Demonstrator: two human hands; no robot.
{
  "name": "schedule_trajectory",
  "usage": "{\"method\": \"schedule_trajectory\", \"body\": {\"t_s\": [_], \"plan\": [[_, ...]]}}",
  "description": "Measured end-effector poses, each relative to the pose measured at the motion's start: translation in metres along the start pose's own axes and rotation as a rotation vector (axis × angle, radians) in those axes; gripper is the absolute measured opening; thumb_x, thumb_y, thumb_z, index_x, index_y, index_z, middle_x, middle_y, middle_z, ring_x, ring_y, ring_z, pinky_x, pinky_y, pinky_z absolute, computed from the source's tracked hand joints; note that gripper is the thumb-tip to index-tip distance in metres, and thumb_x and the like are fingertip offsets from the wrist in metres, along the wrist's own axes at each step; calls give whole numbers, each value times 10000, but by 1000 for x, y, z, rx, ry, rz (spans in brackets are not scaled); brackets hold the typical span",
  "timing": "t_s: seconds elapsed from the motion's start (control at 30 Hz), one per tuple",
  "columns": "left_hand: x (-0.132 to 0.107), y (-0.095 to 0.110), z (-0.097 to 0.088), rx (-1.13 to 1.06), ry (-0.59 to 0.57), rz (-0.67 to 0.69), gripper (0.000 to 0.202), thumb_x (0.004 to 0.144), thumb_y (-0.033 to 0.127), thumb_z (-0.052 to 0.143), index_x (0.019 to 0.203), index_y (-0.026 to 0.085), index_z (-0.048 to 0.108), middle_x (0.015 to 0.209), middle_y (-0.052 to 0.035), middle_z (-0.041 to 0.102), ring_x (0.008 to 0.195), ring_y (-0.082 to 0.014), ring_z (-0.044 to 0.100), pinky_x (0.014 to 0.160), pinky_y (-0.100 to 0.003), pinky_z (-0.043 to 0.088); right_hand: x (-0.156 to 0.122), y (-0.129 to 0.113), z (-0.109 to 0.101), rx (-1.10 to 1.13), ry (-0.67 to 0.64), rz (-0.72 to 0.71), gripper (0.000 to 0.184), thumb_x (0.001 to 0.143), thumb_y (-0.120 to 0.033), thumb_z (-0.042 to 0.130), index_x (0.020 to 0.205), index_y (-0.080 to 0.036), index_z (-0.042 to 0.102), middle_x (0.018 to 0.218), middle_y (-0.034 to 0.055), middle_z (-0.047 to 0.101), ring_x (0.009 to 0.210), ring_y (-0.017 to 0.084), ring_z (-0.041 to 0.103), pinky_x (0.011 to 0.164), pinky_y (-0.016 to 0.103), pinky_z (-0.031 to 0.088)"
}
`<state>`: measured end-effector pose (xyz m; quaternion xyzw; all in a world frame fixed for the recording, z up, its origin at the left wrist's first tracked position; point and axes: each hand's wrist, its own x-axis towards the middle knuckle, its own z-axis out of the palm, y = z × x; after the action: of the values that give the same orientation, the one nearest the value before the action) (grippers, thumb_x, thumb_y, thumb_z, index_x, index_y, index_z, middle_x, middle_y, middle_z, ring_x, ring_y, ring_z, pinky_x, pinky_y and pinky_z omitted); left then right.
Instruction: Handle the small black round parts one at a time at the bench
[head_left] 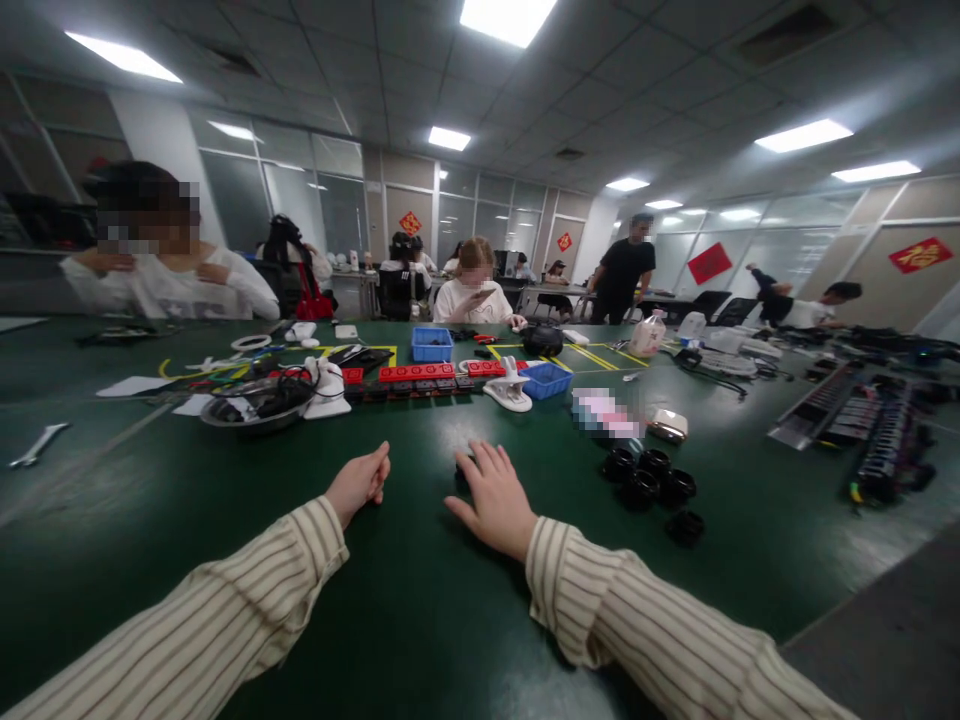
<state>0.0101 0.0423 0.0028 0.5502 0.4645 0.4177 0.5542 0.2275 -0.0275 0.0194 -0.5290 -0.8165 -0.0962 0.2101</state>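
My left hand [360, 485] is above the green table, its fingers curled and the thumb pressed along them; any content is hidden from this side. To its right, my right hand [496, 500] reaches palm down with the fingers spread. A small dark piece [460, 470] shows at its fingertips, mostly covered, so its kind and whether I touch it cannot be told. Farther right lies a cluster of several black, round, ring-like parts [643, 486], with one more black part [685, 527] apart from them, nearer to me.
Ahead stand a metal bowl of black cables [255, 408], a white clamp-like stand [510, 388], a row of red blocks [416, 373] and two blue bins [431, 345]. A wrench [39, 446] lies far left; metal rail assemblies [847, 410] lie right. People sit across the table.
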Motion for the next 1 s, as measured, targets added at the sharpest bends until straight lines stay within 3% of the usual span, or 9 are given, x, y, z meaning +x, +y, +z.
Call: {"method": "schedule_trajectory", "body": {"t_s": [0.1, 0.27, 0.33, 0.4, 0.57, 0.67, 0.8, 0.9, 1.0], "plan": [[0, 0, 0, 34, -1, 10, 543, 631, 712, 491, 495, 195, 398, 295, 107, 274, 309, -69, 266, 404, -201, 381, 31, -12, 25, 1, -69, -6, 549, 860, -489, 449, 1320, -200, 367, 1386, 135, 269, 1289, 311, 202, 1045, 525, 102], [2, 0, -2, 56, -37, -9, 539, 638, 711, 483, 505, 195, 400, 316, 109, 279, 321, -70, 272, 425, -216, 407, 55, -9, 45, 19, -171, 3, 230, 866, -245, 446, 996, -148, 609, 997, 106, 588, 1012, 219, 519, 1023, 476, 222], [2, 1, -3, 63, -49, -22, 535, 648, 704, 479, 506, 193, 404, 322, 105, 289, 327, -74, 296, 434, -219, 414, 53, -3, 46, 30, -192, 5, 244, 824, -126, 435, 994, -148, 608, 954, 87, 602, 963, 187, 545, 1036, 441, 235], [2, 2, -3, 75, -56, -28, 524, 663, 688, 475, 508, 192, 409, 327, 98, 301, 333, -82, 325, 441, -221, 418, 43, 3, 43, 45, -199, 8, 344, 782, -52, 419, 1062, -158, 587, 1032, 80, 588, 998, 170, 535, 1051, 391, 247], [0, 6, -2, 106, -68, -13, 488, 696, 650, 453, 537, 189, 451, 322, 103, 287, 317, -83, 309, 455, -237, 440, -6, 21, 20, 77, -176, 40, 484, 763, -6, 352, 1183, -164, 534, 1321, 100, 387, 1133, 185, 458, 978, 302, 380], [-1, 7, -1, 123, -77, -6, 480, 701, 640, 452, 553, 184, 477, 324, 104, 286, 317, -82, 304, 457, -239, 446, -46, 33, 1, 163, -118, 100, 480, 744, 3, 321, 1129, -146, 565, 1289, 121, 388, 1088, 179, 483, 949, 313, 416], [-2, 7, 0, 149, -83, -9, 463, 693, 621, 485, 567, 176, 502, 335, 100, 307, 326, -82, 322, 450, -232, 439, -102, 47, -26, 199, -92, 257, 323, 863, -154, 317, 1009, -163, 605, 1132, 125, 479, 1045, 196, 504, 890, 337, 462], [-4, 8, 0, 173, -72, -13, 452, 683, 613, 508, 573, 174, 511, 342, 98, 316, 336, -89, 352, 443, -229, 430, -140, 59, -42, 146, -91, 325, 299, 894, -264, 331, 991, -179, 600, 1057, 111, 517, 963, 196, 539, 838, 345, 489], [-6, 10, 0, 197, -52, -19, 451, 661, 617, 528, 579, 174, 514, 349, 94, 329, 350, -99, 385, 439, -228, 420, -172, 79, -52, 42, -10, 369, 305, 889, -321, 346, 1001, -191, 599, 1079, 102, 521, 975, 205, 544, 823, 345, 502]]}}
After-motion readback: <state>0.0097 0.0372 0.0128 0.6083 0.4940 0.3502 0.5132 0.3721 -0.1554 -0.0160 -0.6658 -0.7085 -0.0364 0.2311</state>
